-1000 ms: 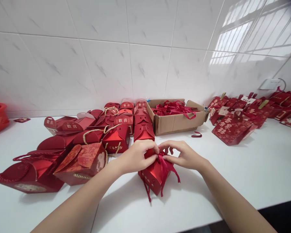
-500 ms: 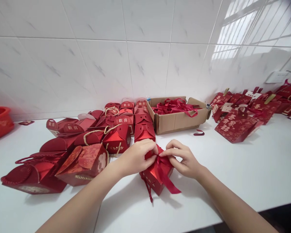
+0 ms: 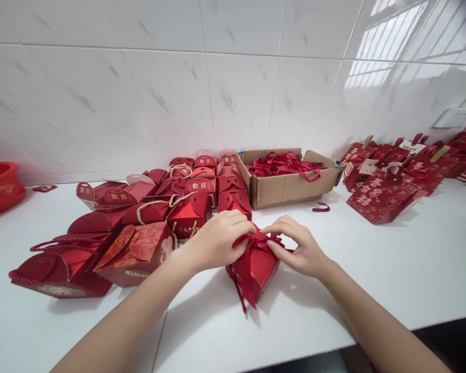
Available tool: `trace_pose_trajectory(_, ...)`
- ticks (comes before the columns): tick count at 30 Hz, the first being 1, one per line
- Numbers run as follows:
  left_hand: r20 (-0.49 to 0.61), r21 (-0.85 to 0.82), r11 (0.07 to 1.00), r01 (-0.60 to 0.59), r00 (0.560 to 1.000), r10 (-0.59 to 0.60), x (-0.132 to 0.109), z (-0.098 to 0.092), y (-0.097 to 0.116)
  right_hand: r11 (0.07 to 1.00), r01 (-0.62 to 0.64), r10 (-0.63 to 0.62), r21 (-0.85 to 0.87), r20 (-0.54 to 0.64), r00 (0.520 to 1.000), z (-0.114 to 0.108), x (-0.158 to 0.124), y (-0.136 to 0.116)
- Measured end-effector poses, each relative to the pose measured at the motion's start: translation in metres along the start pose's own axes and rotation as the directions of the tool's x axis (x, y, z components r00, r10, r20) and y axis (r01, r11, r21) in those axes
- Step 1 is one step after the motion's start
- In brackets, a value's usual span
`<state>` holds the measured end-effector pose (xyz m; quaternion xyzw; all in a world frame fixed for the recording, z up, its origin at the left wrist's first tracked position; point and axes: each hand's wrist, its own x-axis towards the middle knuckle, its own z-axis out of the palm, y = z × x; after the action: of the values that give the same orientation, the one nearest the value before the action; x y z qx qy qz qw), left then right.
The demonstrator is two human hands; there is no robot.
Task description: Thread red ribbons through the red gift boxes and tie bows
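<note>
A shiny red gift box (image 3: pixel 262 269) sits on the white table in front of me, with a dark red ribbon (image 3: pixel 247 277) across its top. One ribbon tail hangs down the front, and a dark red cord (image 3: pixel 238 292) dangles at the box's left side. My left hand (image 3: pixel 221 238) is closed at the left of the ribbon's knot, thumb and fingers pinching the ribbon. From the right, my right hand (image 3: pixel 299 246) pinches the ribbon between thumb and fingers. The fingertips partly cover the knot.
A cardboard box (image 3: pixel 291 189) of red ribbons (image 3: pixel 281 165) stands behind. Several red gift boxes (image 3: pixel 140 251), some with rope handles, fill the left side. More red boxes (image 3: pixel 386 197) lie at the right. A red basin (image 3: pixel 2 191) is at the far left, near the tiled wall (image 3: pixel 159 103).
The ribbon tail that stuck out to the lower right now hangs straight down the front. Both hands have moved slightly apart around the knot. The whole view has shifted a little.
</note>
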<state>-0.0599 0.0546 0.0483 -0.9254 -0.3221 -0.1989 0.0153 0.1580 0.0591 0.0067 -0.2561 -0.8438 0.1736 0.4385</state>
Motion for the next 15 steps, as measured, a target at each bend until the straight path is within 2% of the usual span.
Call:
trace_pose_trajectory(4, 0.000, -0.004, 1.000, -0.001, 1.000, 0.001, 0.0008, 0.0001, 0.0011, 0.997, -0.068, 0.067, 0.025, 0.030, 0.997, -0.0011, -0.0002, -0.0011)
trace_pose_trajectory(9, 0.006, -0.001, 0.999, 0.033, 0.999, -0.033, 0.0013, 0.0003, 0.0010, 0.995, 0.052, -0.041, -0.086, 0.121, 0.992, -0.0020, -0.0054, -0.0011)
trace_pose_trajectory(15, -0.001, -0.023, 0.998, 0.051, 0.999, -0.051, 0.0006, 0.0012, -0.0014, 0.962, 0.123, -0.080, -0.245, 0.179, 0.981, -0.0031, -0.0088, 0.0038)
